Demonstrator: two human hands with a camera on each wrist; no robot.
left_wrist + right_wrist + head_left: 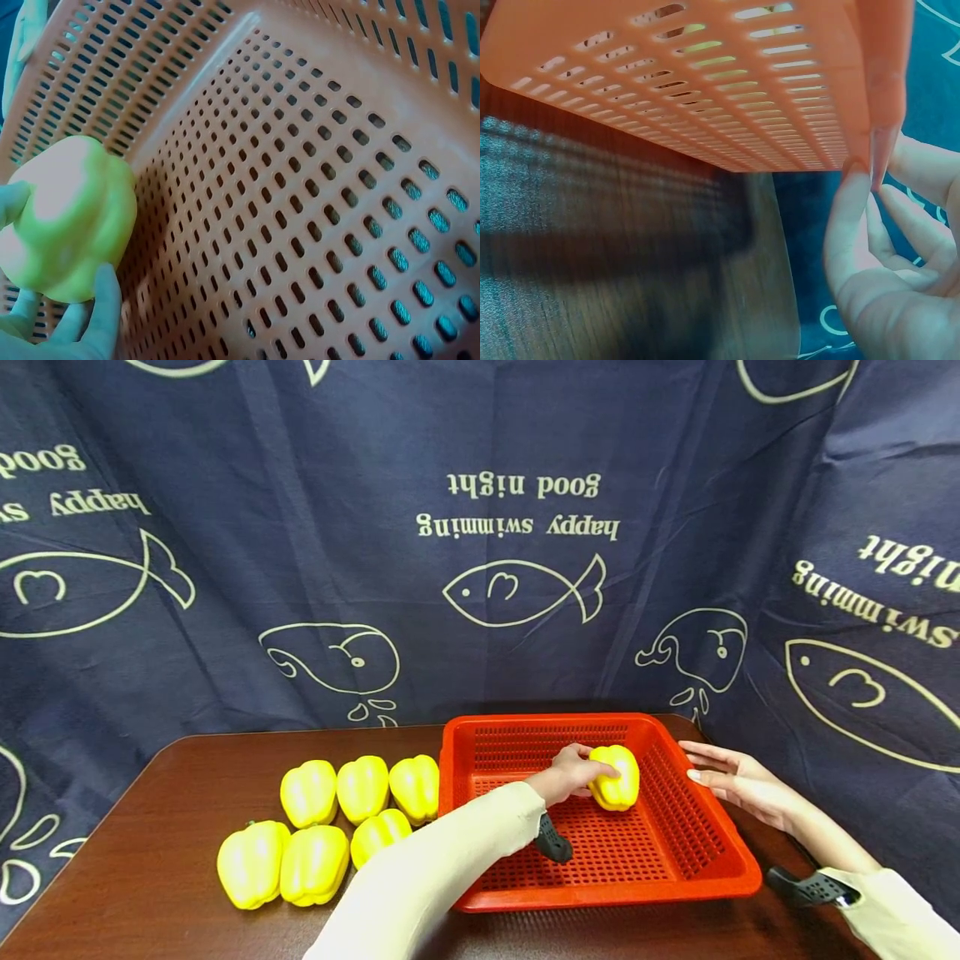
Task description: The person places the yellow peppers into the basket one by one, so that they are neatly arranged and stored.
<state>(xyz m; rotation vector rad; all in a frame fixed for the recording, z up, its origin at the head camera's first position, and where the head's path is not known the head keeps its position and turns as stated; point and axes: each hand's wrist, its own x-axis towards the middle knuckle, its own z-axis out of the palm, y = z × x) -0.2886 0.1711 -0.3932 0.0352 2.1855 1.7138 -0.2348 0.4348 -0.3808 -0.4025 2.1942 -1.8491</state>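
A yellow bell pepper [615, 778] is gripped by my left hand [573, 775] inside the red perforated basket [600, 892], near its right wall. In the left wrist view the fingers [105, 307] curl round the underside of the pepper [75, 217], with bare basket floor [300, 202] beside it. My right hand [750, 787] is at the basket's right rim; in the right wrist view the hand [900, 277] pinches the rim [885, 90] between thumb and fingers. No other pepper shows in the basket, though my left arm hides part of it.
Several yellow peppers [313, 866] stand in two rows on the brown table [172, 802], left of the basket; my left sleeve partly covers that side. A dark blue curtain [510, 668] with fish drawings hangs behind the table and along its right.
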